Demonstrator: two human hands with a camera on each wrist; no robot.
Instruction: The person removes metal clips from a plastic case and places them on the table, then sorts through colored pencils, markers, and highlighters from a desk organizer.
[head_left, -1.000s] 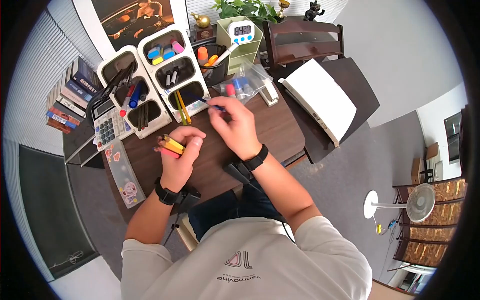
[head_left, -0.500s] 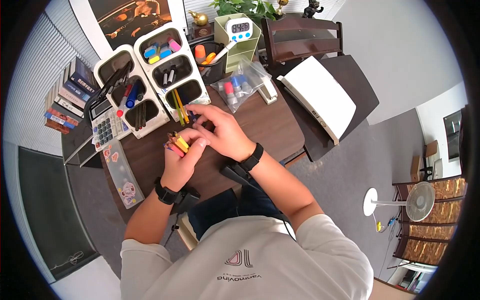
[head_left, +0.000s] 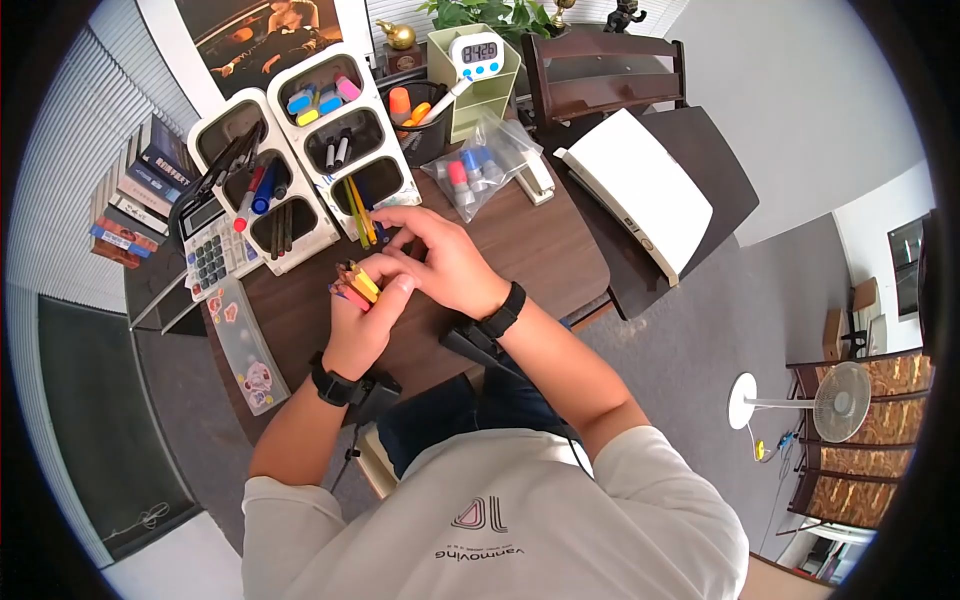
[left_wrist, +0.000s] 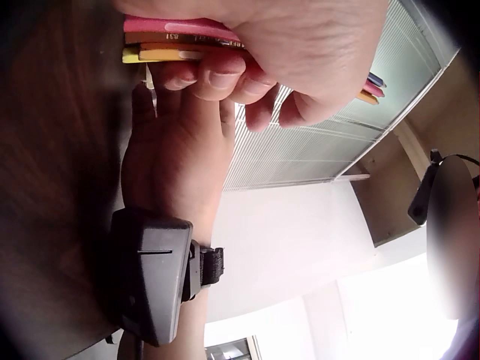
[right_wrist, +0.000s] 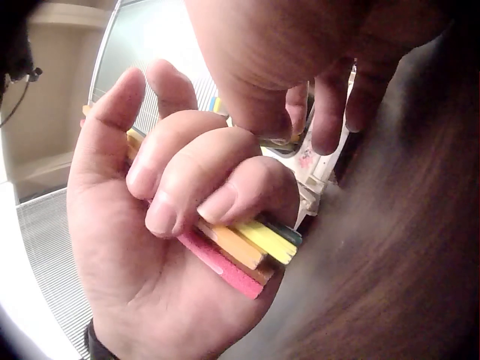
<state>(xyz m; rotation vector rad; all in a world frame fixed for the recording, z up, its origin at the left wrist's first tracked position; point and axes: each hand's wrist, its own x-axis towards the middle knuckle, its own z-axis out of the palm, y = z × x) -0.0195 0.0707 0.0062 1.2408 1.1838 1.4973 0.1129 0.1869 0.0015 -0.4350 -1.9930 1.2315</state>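
My left hand (head_left: 362, 318) grips a bundle of colored pencils (head_left: 358, 287), fingers curled round it. In the right wrist view the pencil ends show pink (right_wrist: 244, 283), orange, yellow, brown and dark green. My right hand (head_left: 440, 262) lies close against the left one, its fingers bent downward beside the pencils. A dark blue sliver shows under its fingertips; I cannot tell whether it pinches anything. Just beyond, several yellow pencils (head_left: 361, 215) lean out of the front compartment of a white desk organizer (head_left: 408, 196).
A second organizer section (head_left: 318, 245) holds pens and dark pencils. To the left are a calculator (head_left: 213, 255) and a stickered case (head_left: 245, 350). Right of the organizer lie a plastic bag (head_left: 490, 180) of colored bottles and a stapler (head_left: 536, 182). A black pen cup (head_left: 430, 145) stands behind.
My right hand came leftward from beside the organizer, where it held something dark blue, to my left hand. Over the last half second both hands barely moved.
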